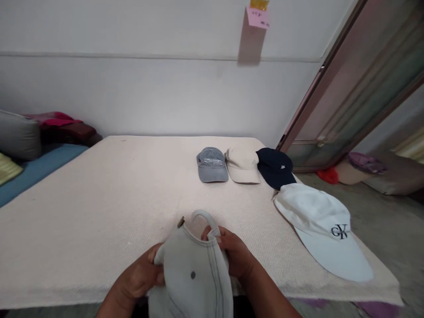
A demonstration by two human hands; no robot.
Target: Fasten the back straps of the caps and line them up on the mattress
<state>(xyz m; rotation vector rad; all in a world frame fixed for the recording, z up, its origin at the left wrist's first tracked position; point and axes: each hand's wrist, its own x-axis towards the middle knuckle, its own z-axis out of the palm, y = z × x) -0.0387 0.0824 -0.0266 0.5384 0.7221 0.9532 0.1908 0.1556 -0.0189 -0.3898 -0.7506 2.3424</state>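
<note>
A pale grey baseball cap is held at the near edge of the table, its back strap loop and metal buckle pointing away from me. My left hand grips the cap's left side, fingers closed on the fabric. On the other side, my right hand pinches the cap's edge by the strap, the thumb and fingers around the cloth. The brim of this cap is out of view. Closest to my right hand lies a white cap with dark letters on its front.
Along the table's right part sit a grey cap, a cream cap and a navy cap. The covered table meets a white wall. A pink note hangs there. Cushions lie at left; a glass door stands right.
</note>
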